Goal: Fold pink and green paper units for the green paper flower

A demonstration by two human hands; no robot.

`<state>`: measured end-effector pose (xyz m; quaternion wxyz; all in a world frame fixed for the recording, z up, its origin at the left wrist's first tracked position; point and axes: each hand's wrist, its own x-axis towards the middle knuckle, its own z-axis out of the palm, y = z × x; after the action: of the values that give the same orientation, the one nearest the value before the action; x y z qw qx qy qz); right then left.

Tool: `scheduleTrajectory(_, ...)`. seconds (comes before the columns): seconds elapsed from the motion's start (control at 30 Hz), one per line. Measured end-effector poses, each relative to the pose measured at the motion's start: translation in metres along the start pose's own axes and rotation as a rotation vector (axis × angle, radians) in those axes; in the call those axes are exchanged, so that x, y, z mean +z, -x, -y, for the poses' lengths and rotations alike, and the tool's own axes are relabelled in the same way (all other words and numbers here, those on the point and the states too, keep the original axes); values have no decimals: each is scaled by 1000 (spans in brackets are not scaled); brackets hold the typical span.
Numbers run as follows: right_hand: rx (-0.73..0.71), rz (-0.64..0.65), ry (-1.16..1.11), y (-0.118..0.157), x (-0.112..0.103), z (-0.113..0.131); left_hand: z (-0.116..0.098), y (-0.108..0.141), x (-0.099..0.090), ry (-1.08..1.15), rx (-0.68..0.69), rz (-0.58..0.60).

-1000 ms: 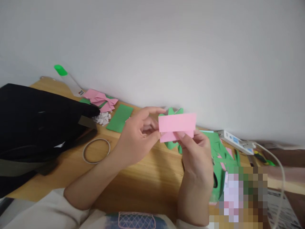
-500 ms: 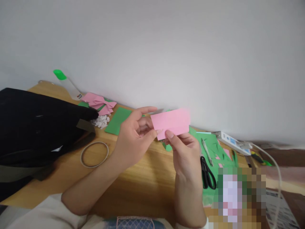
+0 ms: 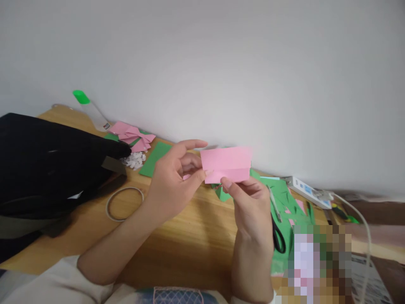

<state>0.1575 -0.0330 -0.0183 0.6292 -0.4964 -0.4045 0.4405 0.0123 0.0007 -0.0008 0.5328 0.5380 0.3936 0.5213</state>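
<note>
A pink sheet of paper with a crease running along its length is held up above the table between both hands. My left hand pinches its left edge, thumb in front and index finger stretched out past it. At the lower edge, my right hand grips the paper between thumb and fingers; the fingers behind it are partly hidden. Beyond the paper, a piece of folded green paper shows in part on the table. Black-handled scissors lie beside my right wrist, partly covered by it.
Left of my hands are a tape ring, a black bag, white paper scraps, folded pink paper pieces and a green-capped bottle. To the right are green paper, a pen and a power strip.
The pink paper has turned to lie more level, and its lengthwise crease shows more clearly. My right hand has shifted slightly right and covers more of the scissors.
</note>
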Motion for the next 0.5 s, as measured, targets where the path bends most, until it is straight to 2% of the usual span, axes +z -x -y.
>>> scheduleTrajectory(0.1, -11, 13, 48, 1, -2, -1, 2, 2, -1, -66, 76, -3)
scheduleTrajectory(0.23, -58, -11, 140, 3, -4, -3, 4, 4, -3, -307, 196, -51)
scheduleTrajectory(0.3, -79, -8, 146, 4, -5, -3, 2, 4, -4, -354, 217, -56)
scheduleTrajectory(0.5, -85, 42, 92, 4, -4, -1, -1, 3, -6, -105, 114, 49)
